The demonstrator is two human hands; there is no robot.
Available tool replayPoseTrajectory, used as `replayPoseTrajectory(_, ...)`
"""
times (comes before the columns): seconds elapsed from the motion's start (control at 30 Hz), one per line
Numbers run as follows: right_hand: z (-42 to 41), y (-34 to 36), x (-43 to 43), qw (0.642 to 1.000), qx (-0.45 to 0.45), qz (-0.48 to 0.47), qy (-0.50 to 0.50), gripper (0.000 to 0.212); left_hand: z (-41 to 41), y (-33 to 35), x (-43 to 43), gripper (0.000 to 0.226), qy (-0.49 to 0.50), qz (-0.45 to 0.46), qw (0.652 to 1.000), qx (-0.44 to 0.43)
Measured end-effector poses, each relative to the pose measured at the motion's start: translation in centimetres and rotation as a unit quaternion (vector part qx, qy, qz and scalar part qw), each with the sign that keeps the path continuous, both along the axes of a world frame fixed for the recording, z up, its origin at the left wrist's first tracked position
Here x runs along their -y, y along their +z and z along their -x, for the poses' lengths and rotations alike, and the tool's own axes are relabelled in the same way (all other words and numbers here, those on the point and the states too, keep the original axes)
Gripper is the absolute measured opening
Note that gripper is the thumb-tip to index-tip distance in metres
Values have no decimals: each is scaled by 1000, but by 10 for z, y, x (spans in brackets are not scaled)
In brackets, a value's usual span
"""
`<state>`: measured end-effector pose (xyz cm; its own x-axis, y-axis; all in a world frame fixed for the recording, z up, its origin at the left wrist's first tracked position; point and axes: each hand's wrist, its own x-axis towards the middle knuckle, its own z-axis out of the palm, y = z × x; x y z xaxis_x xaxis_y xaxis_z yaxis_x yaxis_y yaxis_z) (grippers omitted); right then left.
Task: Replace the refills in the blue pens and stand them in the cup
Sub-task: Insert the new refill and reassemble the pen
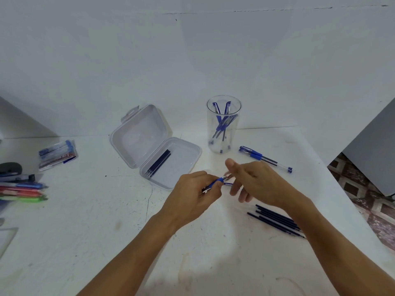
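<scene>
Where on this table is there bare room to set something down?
The widest bare patch of table lies near-left, between the coloured pens, the open box and the left hand gripping a pen. The right is crowded: cup, two blue pens, loose refills, right hand.

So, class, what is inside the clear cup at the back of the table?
Blue pens stand crossed inside the clear cup, clipped caps upward. They overlap one another, so their exact number cannot be told.

White table [85, 221], cup [233, 133], open box [139, 135], refills [275, 220], 2 pens [263, 158]
</scene>
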<state>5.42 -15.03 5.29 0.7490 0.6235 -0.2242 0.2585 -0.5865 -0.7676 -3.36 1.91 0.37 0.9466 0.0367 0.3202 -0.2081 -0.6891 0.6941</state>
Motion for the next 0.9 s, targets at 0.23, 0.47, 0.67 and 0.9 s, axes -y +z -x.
replayPoseTrajectory(0.23, -8, -2, 10, 984, -73, -161, 4, 9, 1, 1, 3, 18, 17, 32, 999, -40)
replayPoseTrajectory(0.47, 0, -8, -2, 996, 62, -65, -17, 36, -1, 2, 5, 22, 26, 50, 997, -49)
replayPoseTrajectory(0.67, -5, 1, 0, 997, -8, -55, -50, 69, -6, 8, 5, 14, 20, 82, 995, -62)
replayPoseTrajectory(0.9, -14, -3, 12, 984, -82, -159, 11, 9, -6, 5, 3, 13, 16, 95, 992, -76)
